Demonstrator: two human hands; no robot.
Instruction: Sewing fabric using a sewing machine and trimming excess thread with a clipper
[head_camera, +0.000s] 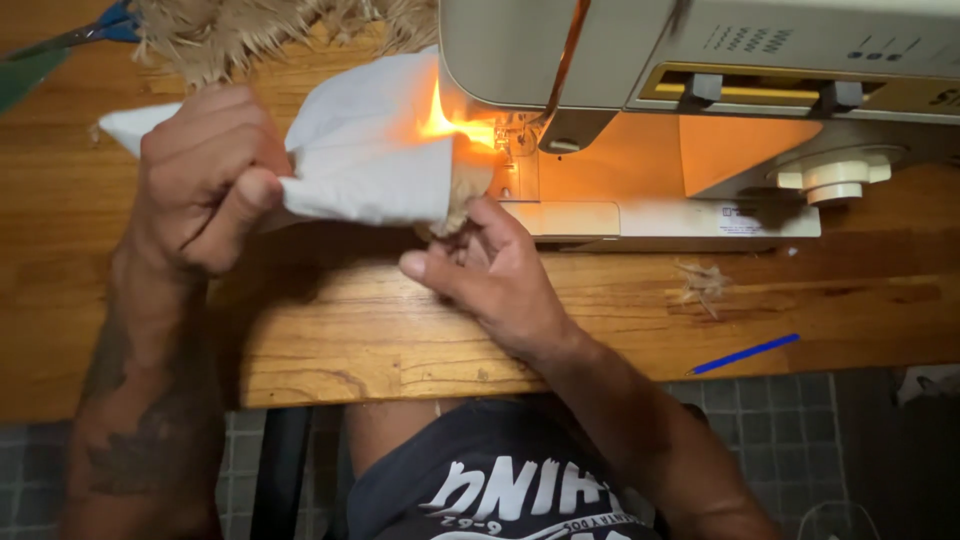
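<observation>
A piece of white fabric is lifted off the wooden table, reaching from the left toward the sewing machine's needle area, which is lit by an orange lamp. My left hand is closed on the fabric's left part, thumb pressing it. My right hand pinches the fabric's lower right corner, where a tan fibrous edge shows, just in front of the machine's bed.
The white sewing machine fills the upper right. A mat of tan straw fibres lies at the back, with blue-handled scissors at the top left. A blue pen and a tuft of loose fibres lie near the table's front edge.
</observation>
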